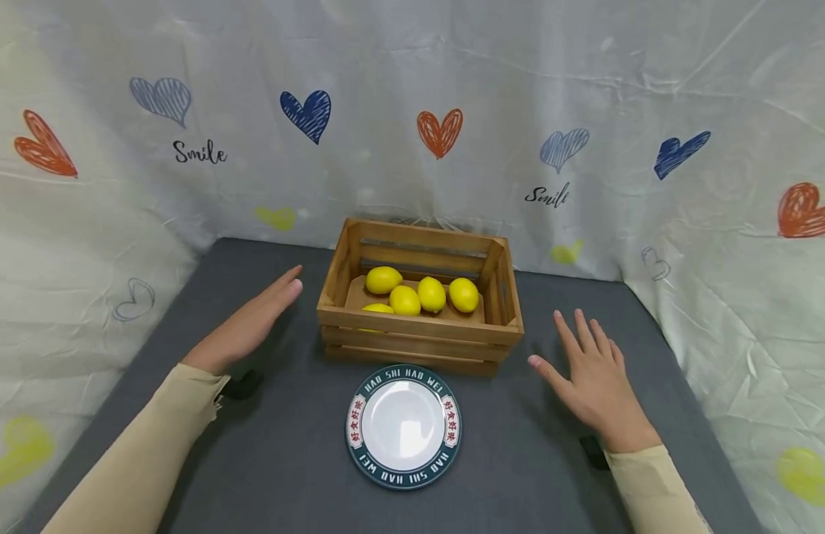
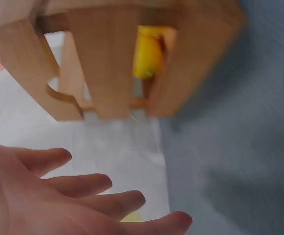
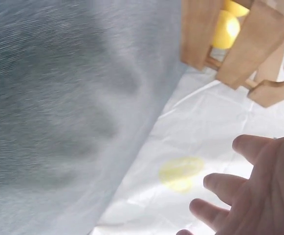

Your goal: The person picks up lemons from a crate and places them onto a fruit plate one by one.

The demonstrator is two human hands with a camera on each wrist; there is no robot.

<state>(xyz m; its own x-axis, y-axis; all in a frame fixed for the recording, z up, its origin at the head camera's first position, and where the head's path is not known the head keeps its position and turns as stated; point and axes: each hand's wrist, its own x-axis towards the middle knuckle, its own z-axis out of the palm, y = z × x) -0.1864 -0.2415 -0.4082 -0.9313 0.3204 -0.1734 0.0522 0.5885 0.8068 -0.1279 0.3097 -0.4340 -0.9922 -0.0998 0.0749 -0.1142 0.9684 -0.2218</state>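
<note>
Flanking a wooden crate (image 1: 419, 326) of lemons (image 1: 405, 300), its long axis running between them, left hand (image 1: 255, 322) and right hand (image 1: 594, 378) hover empty, fingers extended.

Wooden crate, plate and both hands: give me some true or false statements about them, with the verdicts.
1. The slatted brown wooden crate holds yellow oval lemons. True.
2. The round white plate with a dark green rim lies inside the crate. False: it lies on the dark grey tabletop, on the crate's near side.
3. The left hand grips a lemon. False: it holds nothing.
4. The right hand is empty. True.
5. Two lemons lie on the plate. False: none do.
</note>
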